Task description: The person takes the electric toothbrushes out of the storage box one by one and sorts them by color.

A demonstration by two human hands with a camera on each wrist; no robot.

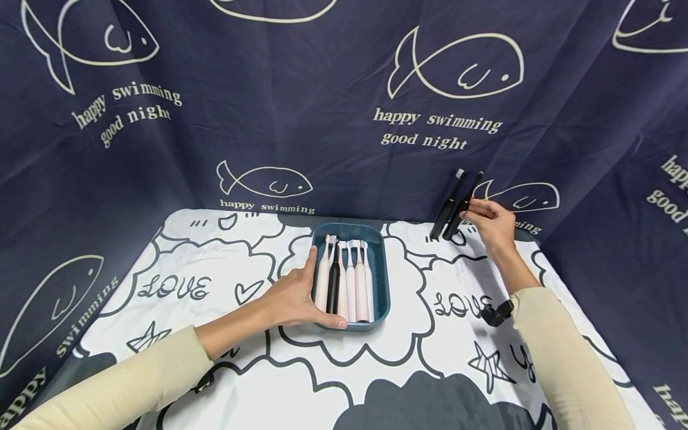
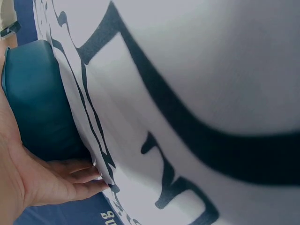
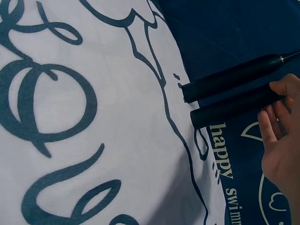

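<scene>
Bench (image 1: 226, 382), covered in a white cloth with dark cartoon clouds, stars and "LOVE" lettering, is enclosed at the back and both sides by a navy fabric backdrop (image 1: 322, 89) printed with fish outlines. Bare cloth lies to the left of the tray and across the near half; the far right corner is tight against the backdrop.

Left hand (image 1: 292, 298): forearm reaches in from the lower left, palm against the left wall of the teal rectangular plastic tray (image 1: 380, 280), thumb along the near rim, fingers curled round the wall. The left wrist view confirms fingers wrapped at the tray's base.

Tray stands mid-bench, holding a row of slim pink electric toothbrushes (image 1: 355, 280) and one black electric toothbrush (image 1: 334, 280), laid side by side, heads toward the backdrop.

Right hand (image 1: 491, 224): arm extended to the far right corner, fingertips pinching the upper part of one of two black electric toothbrushes (image 1: 454, 206) that lean side by side against the backdrop, bases on the bench. These two are well apart from the tray.

A small black object (image 1: 497, 313) lies beside the right forearm.
</scene>
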